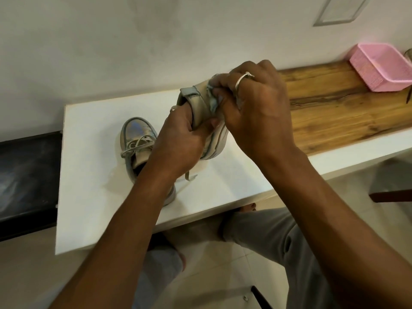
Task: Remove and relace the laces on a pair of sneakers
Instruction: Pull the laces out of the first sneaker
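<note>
From the head camera, the person is working above the white table [89, 186]. The left hand [178, 141] is gripping the raised sneaker [198, 103] round its side, thumb pressed to the upper, and holding it tilted above the table's middle with the lower end almost touching the table top. The right hand [260, 112] is clenching on the same sneaker from above the table's right part, its fingertips [219, 98] pinching at the grey-blue edge of the upper. Whether they are holding lace or only fabric I cannot tell.

A loose lace end [189, 176] is hanging under the left hand, down toward the table, so I judge that the lace is being pulled out of this first sneaker. The removal step looks underway, and relacing has not begun. The next move is calling for a steady left grip while the right fingers draw the lace free, eyelet by eyelet.

Counting: two sneakers, the second sneaker [136, 139] sitting on the table's middle, left of the raised one, with its lace [138, 144] threaded; two hands; one ring [243, 80]; one pink basket [383, 68], well beyond the table's right end.
</note>
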`<action>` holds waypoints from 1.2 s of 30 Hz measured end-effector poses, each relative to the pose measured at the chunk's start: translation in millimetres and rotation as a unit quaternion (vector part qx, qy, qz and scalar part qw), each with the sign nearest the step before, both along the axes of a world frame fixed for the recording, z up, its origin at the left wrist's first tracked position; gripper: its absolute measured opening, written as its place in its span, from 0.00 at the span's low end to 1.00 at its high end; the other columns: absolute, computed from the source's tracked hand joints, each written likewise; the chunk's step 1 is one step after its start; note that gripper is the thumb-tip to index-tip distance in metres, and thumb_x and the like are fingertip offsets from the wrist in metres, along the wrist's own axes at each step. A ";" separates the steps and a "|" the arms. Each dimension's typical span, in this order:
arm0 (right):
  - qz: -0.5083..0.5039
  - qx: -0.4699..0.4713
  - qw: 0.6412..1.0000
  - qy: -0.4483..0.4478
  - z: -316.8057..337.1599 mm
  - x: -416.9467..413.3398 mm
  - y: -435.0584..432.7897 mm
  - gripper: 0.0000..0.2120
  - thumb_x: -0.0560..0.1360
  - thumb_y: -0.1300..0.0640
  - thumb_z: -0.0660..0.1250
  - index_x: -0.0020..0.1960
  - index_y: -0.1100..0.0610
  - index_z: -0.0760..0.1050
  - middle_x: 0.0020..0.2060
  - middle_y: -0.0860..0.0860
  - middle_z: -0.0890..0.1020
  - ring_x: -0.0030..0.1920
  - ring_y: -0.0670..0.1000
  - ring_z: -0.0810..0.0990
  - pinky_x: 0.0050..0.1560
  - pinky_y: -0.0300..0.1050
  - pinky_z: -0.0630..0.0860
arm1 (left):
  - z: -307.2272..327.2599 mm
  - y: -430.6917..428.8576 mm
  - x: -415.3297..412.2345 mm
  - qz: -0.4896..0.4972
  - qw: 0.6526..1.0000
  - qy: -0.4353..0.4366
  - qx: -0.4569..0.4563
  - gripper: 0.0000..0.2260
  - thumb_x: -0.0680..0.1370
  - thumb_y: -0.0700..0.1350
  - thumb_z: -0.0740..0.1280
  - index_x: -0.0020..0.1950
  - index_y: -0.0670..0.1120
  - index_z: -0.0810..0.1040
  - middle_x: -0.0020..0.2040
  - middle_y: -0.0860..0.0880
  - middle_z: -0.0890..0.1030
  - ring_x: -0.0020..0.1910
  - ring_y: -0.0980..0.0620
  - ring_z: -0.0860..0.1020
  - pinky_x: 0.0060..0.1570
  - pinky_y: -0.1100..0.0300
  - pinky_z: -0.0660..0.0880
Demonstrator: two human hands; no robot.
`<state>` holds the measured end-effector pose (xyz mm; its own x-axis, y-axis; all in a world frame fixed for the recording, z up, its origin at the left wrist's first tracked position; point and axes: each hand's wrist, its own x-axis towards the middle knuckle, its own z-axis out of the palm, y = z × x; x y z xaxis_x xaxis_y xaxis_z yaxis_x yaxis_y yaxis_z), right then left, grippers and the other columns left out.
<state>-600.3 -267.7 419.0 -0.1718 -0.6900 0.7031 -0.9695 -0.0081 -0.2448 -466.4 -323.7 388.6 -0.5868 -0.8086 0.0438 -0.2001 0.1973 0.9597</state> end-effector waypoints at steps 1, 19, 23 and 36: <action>-0.006 0.007 1.000 0.000 4.6 0.6 0.2 0.09 0.76 0.58 0.66 0.52 0.54 0.84 0.44 0.50 0.83 0.46 0.54 0.77 0.45 0.55 0.74 | 0.0 -0.6 0.7 -0.007 1.000 -0.001 -0.001 0.14 0.76 0.51 0.69 0.62 0.52 0.79 0.53 0.55 0.84 0.53 0.55 0.82 0.58 0.47 0.77; 0.205 0.306 0.909 -0.196 42.4 -18.4 18.8 0.08 0.76 0.53 0.71 0.54 0.44 0.83 0.47 0.41 0.83 0.47 0.46 0.79 0.46 0.46 0.77 | 11.8 -18.6 25.3 -0.122 0.990 0.050 0.045 0.16 0.83 0.50 0.56 0.44 0.50 0.81 0.40 0.56 0.84 0.44 0.56 0.82 0.46 0.62 0.77; 0.205 0.268 0.918 -0.208 34.5 -10.8 15.2 0.08 0.75 0.55 0.70 0.49 0.42 0.82 0.44 0.41 0.83 0.45 0.43 0.79 0.47 0.42 0.76 | 9.7 -16.9 24.4 -0.083 0.995 0.044 0.031 0.22 0.85 0.47 0.54 0.35 0.54 0.79 0.33 0.59 0.79 0.35 0.60 0.76 0.38 0.67 0.72; 0.265 0.177 0.863 -0.391 -20.2 -5.9 15.7 0.10 0.75 0.66 0.71 0.49 0.52 0.82 0.44 0.46 0.83 0.47 0.44 0.81 0.46 0.39 0.74 | 3.7 -23.8 36.8 0.028 0.999 0.040 -0.015 0.24 0.82 0.50 0.62 0.32 0.35 0.66 0.30 0.41 0.65 0.29 0.46 0.65 0.30 0.57 0.65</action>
